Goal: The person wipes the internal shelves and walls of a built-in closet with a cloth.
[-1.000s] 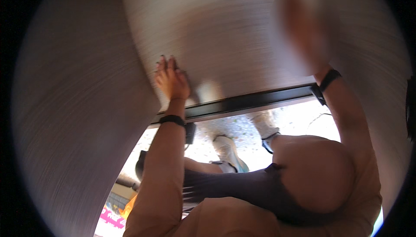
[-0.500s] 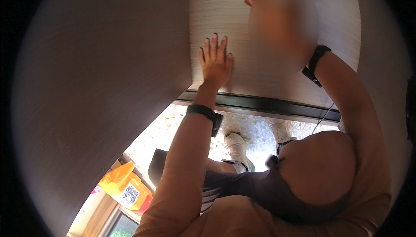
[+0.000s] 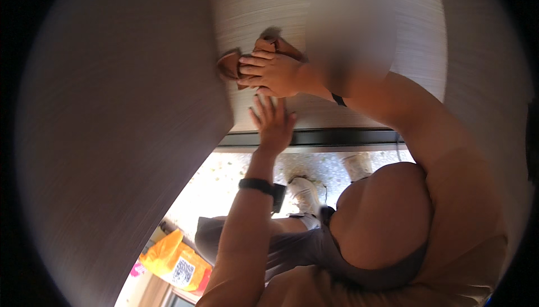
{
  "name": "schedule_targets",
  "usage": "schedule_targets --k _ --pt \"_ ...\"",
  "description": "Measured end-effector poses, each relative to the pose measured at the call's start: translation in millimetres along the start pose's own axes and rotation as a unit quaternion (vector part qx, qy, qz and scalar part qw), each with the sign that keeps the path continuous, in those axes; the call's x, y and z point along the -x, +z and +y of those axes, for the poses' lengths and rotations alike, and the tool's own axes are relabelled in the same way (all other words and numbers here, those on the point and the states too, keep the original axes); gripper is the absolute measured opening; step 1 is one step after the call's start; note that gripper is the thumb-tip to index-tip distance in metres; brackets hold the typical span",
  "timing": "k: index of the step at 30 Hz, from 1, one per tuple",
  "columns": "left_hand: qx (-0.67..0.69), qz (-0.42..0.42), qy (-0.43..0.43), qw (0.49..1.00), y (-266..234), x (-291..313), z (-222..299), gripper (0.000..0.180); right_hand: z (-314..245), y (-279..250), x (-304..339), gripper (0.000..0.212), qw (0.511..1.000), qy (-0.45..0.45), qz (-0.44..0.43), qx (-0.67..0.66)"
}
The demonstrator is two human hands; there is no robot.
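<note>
My right hand (image 3: 278, 75) reaches across to the left over a pale wood-grain panel (image 3: 247, 4). It holds a crumpled brown cloth (image 3: 229, 65), with its fingers laid over the cloth and brown folds sticking out on the left and above. The left end of the cloth lies beside the corner with a darker panel. Just below, my left hand (image 3: 274, 127) rests on the pale surface with fingers spread and nothing in it. A dark band shows on each wrist. A blurred patch covers part of my right forearm.
A tall darker wood-grain panel (image 3: 123, 99) rises along the left. A black strip (image 3: 337, 137) runs along the pale panel's near edge. Beyond it lie a speckled floor (image 3: 224, 175) and my light shoes (image 3: 303, 192). An orange bag (image 3: 168, 253) is at the lower left.
My right hand has swept left and nearer with the brown cloth, from the upper right to the left corner. In the picture, my left hand sits lower, still spread on the panel.
</note>
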State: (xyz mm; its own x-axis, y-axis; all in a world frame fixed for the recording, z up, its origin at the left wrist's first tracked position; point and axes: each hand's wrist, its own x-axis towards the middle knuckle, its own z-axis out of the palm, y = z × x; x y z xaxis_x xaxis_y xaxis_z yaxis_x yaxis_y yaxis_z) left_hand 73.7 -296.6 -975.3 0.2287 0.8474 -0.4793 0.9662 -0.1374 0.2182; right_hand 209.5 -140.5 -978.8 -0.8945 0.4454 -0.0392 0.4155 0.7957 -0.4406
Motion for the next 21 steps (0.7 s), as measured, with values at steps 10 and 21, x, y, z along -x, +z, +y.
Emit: schedule_targets --k 10,21 --pt "-0.044 0.106 0.036 0.993 -9.0 -2.8 23.2 0.075 61.0 -44.0 233.4 0.053 0.898 0.425 0.068 0.092" --pt "-0.086 0.202 0.044 0.975 -6.3 -3.6 34.5 0.066 34.3 -19.4 364.0 0.063 0.763 0.606 0.132 0.184"
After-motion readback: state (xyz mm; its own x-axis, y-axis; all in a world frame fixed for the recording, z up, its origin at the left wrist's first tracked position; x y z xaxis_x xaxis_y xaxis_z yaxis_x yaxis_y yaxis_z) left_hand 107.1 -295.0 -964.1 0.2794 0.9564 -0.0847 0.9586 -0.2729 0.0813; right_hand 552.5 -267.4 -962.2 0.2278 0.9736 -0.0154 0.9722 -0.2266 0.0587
